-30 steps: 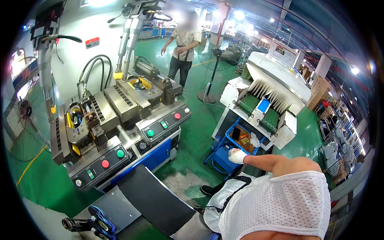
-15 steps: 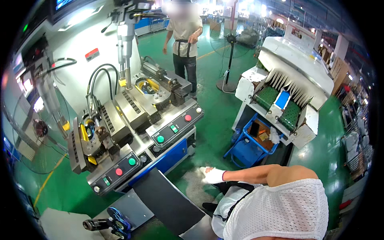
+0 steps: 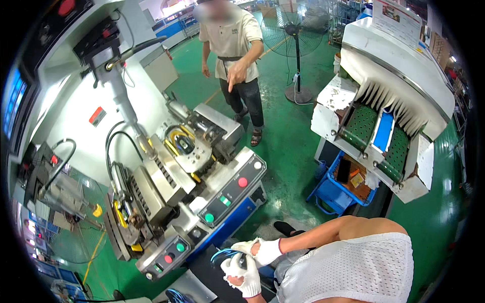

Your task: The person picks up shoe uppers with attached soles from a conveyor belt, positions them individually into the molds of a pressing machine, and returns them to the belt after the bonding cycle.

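Both my hands wear white gloves and meet low in the view, in front of the machine's blue base. My left hand (image 3: 241, 275) comes up from the lower edge and grips a blue curved ring-shaped part (image 3: 224, 254). My right hand (image 3: 261, 249) reaches in from the right on a bare forearm and closes on the same part from above. A white mesh sleeve (image 3: 353, 267) covers my upper right arm. Much of the blue part is hidden by my fingers.
A grey machine (image 3: 177, 171) with two sloped control panels (image 3: 230, 189) carrying red and green buttons stands at left. Another person (image 3: 235, 55) stands behind it, pointing down. At right are a white conveyor machine (image 3: 394, 101), a blue crate (image 3: 333, 192) and a standing fan (image 3: 295, 30).
My right hand has left the blue crate at right and swung left and down to the front of the machine, where it now meets my left hand on the blue part.
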